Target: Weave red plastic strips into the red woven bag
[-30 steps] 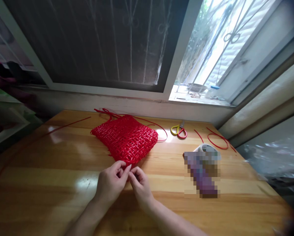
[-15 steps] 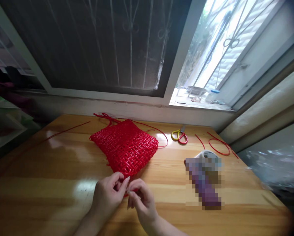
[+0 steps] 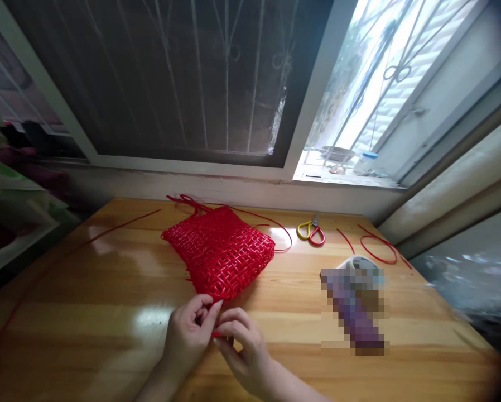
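Note:
A red woven mat-like piece [image 3: 220, 249] of plastic cord lies on the wooden table [image 3: 108, 290]. Just below its near corner, my left hand [image 3: 191, 333] and my right hand [image 3: 242, 349] meet. Both pinch a short red cord end [image 3: 216, 334] that comes from the weave. The fingers of both hands are curled together around it. Loose red cords [image 3: 271, 226] trail from the weave's far edge.
Scissors [image 3: 311, 231] with yellow and red handles lie at the back right. A red cord loop [image 3: 376, 251] lies beyond them. A blurred-out object [image 3: 355, 304] with a white top sits at the right. A long red cord [image 3: 66, 251] runs across the left. A window stands behind the table.
The hands have drawn a little nearer to me, away from the weave's corner. The right fingers closed in on the cord end. The view shifted slightly.

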A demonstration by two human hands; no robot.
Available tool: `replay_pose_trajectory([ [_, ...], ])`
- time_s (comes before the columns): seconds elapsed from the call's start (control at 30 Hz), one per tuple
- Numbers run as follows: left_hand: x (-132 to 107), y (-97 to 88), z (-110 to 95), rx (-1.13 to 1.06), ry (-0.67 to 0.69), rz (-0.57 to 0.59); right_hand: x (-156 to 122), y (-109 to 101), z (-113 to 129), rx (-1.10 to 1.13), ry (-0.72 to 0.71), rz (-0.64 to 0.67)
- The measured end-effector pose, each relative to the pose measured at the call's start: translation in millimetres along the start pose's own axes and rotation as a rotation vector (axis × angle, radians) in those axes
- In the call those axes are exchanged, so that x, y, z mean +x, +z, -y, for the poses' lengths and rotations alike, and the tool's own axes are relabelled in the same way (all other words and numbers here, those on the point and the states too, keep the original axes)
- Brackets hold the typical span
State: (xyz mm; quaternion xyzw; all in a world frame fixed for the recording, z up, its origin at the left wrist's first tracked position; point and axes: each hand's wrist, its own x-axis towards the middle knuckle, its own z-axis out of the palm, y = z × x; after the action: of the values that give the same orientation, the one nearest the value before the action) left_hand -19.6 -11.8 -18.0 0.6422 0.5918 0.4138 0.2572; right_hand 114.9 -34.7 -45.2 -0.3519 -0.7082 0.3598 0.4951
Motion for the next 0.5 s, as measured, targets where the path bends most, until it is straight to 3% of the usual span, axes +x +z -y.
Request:
replay_pose_trajectory([
  [0.17, -6, 1.3, 11, -0.060, -0.030, 0.054, -1, 8, 3, -0.065, 0.023, 0.026],
  [0.33, -7, -1.8, 27, -0.085, -0.069, 0.180, -1, 16, -4, -0.082, 0.095, 0.052],
  [0.5, 0, -11.3, 35, -0.202, -0.112, 0.181, -1, 24, -8, 0.167, 0.303, -0.094],
])
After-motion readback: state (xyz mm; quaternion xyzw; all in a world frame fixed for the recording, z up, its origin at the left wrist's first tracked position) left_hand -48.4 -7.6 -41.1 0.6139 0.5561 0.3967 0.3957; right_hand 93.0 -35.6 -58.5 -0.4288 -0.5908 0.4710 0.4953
